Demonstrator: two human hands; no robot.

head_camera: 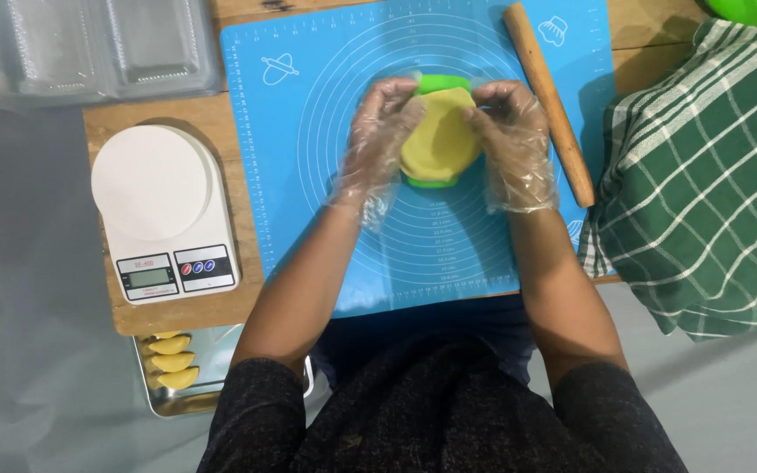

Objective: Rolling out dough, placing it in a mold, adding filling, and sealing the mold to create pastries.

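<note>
Dough: a flat round piece of yellow dough (440, 138) lies on a green plastic press mould (432, 181), in the middle of the mat.
Left hand: the left hand (381, 131), in a thin clear plastic glove, pinches the left edge of the yellow dough and mould.
Right hand: the right hand (510, 140), gloved the same way, holds the right edge of the dough.
Mat: a blue rubber baking mat (308, 175) with white rings lies on the brown wooden table (111, 131).
Rolling pin: a long wooden rolling pin (550, 103) lies just beside the right hand.
Scale: a white kitchen scale (164, 215) sits left of the mat.
Tray: a shiny metal tray (212, 368) holds three folded yellow pastries (173, 361).
Cloth: a green and white checked cloth (703, 175) is on the right.
</note>
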